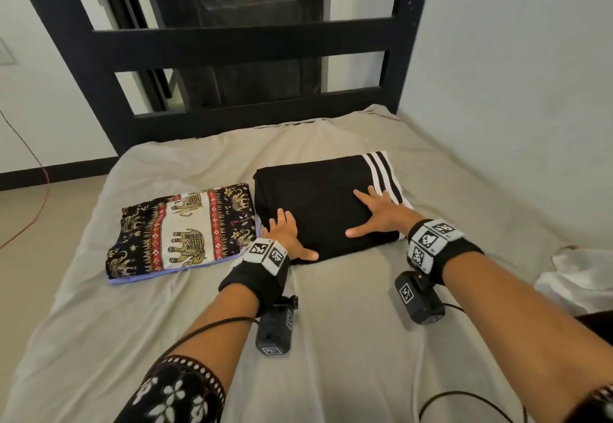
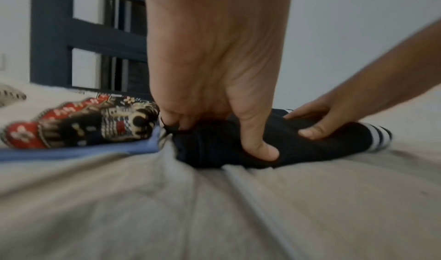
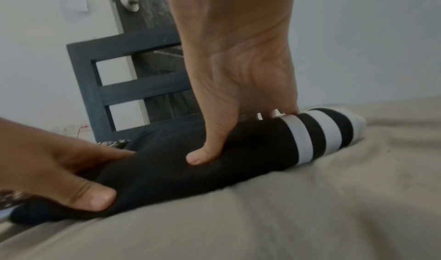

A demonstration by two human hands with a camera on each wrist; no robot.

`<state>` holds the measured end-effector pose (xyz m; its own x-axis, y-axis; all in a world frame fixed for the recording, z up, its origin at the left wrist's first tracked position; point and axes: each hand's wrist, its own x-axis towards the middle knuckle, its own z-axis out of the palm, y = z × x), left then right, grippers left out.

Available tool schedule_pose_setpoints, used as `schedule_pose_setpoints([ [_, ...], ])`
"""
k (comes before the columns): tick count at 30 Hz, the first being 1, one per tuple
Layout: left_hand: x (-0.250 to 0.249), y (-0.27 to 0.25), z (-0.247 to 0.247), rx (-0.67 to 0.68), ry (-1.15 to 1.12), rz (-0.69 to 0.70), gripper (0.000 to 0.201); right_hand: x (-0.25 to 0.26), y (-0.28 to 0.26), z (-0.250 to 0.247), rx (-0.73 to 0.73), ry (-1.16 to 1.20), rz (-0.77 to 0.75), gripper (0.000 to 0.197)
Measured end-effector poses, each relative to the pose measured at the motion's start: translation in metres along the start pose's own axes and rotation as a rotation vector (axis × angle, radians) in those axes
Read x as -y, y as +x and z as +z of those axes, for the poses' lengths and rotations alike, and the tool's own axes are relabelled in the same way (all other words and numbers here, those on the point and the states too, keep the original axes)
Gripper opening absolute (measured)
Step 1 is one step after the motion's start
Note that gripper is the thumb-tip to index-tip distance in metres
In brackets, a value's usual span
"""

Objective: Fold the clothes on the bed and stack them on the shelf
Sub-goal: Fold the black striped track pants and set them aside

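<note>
A folded black garment with white stripes point(image 1: 325, 197) lies on the bed's beige sheet point(image 1: 348, 339). My right hand point(image 1: 378, 215) lies flat on its top, fingers spread, near the striped edge. My left hand point(image 1: 287, 233) presses its near left corner, thumb along the front edge. The left wrist view shows the left hand point(image 2: 214, 75) with its fingertips at the garment's point(image 2: 210, 147) left edge and the right hand point(image 2: 322, 118) beside it. In the right wrist view the right hand point(image 3: 238, 75) presses the black cloth point(image 3: 167, 169). A folded elephant-print garment point(image 1: 185, 226) lies just left of the black one.
A black slatted headboard point(image 1: 232, 41) stands at the far end of the bed, and a pale wall point(image 1: 514, 90) runs along the right side. A crumpled white cloth point(image 1: 577, 276) lies at the right edge. An orange cable point(image 1: 39, 190) trails on the floor at left.
</note>
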<state>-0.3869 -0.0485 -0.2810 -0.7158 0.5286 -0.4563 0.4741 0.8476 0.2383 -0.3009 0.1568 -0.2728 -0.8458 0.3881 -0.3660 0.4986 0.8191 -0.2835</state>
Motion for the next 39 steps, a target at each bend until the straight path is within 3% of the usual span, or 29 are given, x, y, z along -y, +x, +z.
schedule_pose_setpoints([
  [4,-0.013,-0.034,-0.005,-0.053,0.042,-0.015,0.099,0.021,-0.033,-0.008,-0.015,-0.117,0.049,0.098],
  [8,-0.019,-0.087,-0.019,-0.143,-0.115,0.075,0.082,0.035,-0.085,-0.027,-0.078,-0.019,-0.001,0.083],
  [13,-0.035,-0.174,-0.021,-0.196,-0.422,0.225,0.065,0.040,-0.192,-0.049,-0.214,0.092,-0.093,0.061],
  [19,-0.096,-0.281,0.004,-0.189,-0.548,0.435,0.037,0.014,-0.338,-0.048,-0.310,0.241,-0.091,0.045],
  [24,-0.154,-0.344,0.030,-0.131,-0.626,0.582,0.033,-0.028,-0.441,-0.055,-0.428,0.341,-0.045,0.039],
  [28,-0.190,-0.368,0.054,-0.063,-0.685,0.624,0.028,-0.076,-0.501,-0.056,-0.555,0.400,0.011,0.033],
  [32,-0.217,-0.379,0.076,-0.041,-0.726,0.623,0.021,-0.122,-0.546,-0.041,-0.587,0.449,0.120,0.030],
  [35,-0.235,-0.378,0.095,-0.096,-0.678,0.577,0.028,-0.152,-0.560,-0.022,-0.565,0.450,0.168,0.025],
  [39,-0.249,-0.365,0.126,-0.078,-0.469,0.473,0.053,-0.178,-0.557,0.006,-0.553,0.471,0.187,0.019],
])
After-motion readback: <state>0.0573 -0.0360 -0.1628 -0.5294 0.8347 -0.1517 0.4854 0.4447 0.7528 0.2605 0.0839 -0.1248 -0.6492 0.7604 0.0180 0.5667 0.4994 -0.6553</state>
